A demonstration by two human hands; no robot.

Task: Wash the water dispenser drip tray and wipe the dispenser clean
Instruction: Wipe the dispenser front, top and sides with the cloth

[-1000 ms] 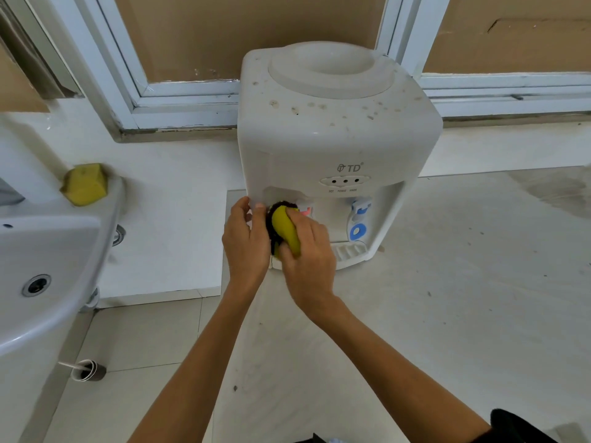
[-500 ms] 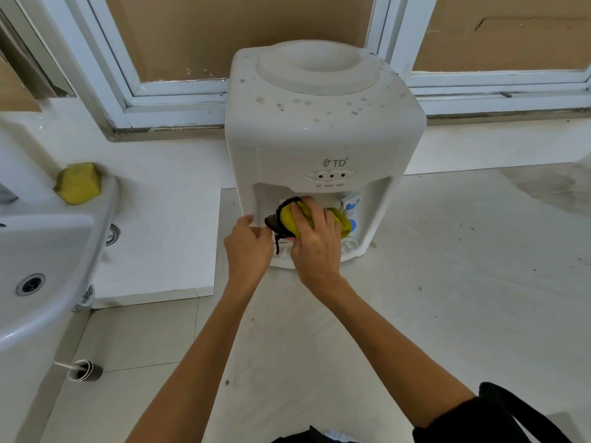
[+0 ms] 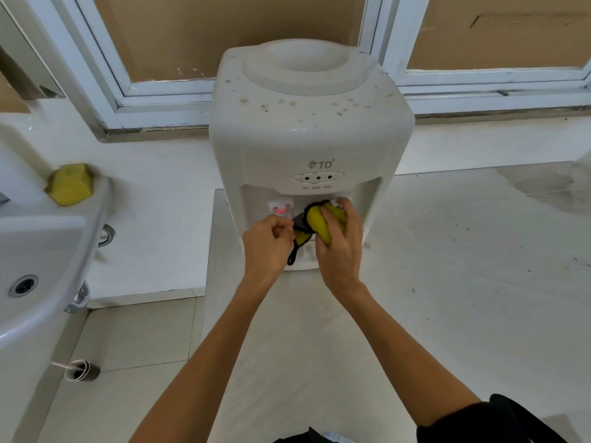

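While the right hand grips a soft yellow-and-black cloth inside the stained white plastic dispenser recess, the left hand pinches its lower edge.

- Dispenser: I see off-white, brown specks on top.
- Cloth: yellow, black trim.
- Tap: red.
- Sponge: yellow.
- Sink: white.
- Window frame: I note pale blue-white.

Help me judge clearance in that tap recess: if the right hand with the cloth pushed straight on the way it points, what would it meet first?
Probably the dispenser's recess back wall; the right hand and cloth are already inside. Depth is unclear.
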